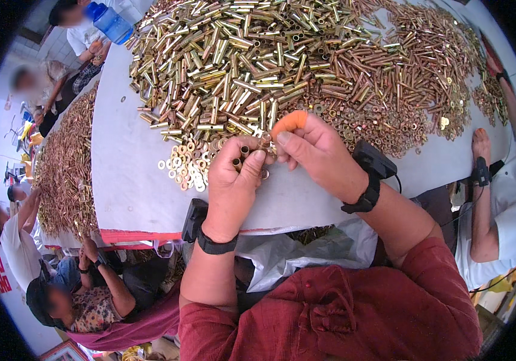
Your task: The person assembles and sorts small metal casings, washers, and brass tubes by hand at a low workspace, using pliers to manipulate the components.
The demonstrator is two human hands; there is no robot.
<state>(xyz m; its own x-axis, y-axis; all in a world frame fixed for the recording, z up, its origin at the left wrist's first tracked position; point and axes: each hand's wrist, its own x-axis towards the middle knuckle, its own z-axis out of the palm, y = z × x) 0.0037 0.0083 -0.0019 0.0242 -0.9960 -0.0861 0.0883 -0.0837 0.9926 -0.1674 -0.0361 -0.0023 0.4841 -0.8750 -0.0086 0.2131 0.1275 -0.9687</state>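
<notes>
One pale worktop (144,201) fills the middle, loaded along its far side. Biggest on it: a heap of brassy tubes (234,66), ahead of the person and lying every which way. Right of that, a spread of thinner coppery rods (372,81); at left, beyond the worktop's edge, another long coppery heap (68,168). Several co-workers sit along the left, one more at far right, forearm (480,180) near the worktop. Silvery plastic bag (306,253) below the near edge. Small nuts (384,129) scattered in front of the rods. Blue jug (109,23) at upper left.

Both hands meet over the near side of the worktop, just right of a patch of flat washers (195,165). Left hand (234,174) curls around at least two short tubes (240,156), open ends showing. Right hand (324,156) has thumb and index drawn together beside the left fingertips; cannot tell what it grips. Black strap on each wrist. Orange cover (291,122) on right index. Smallest: coppery piece (264,143) at left fingertips, too small to identify.
</notes>
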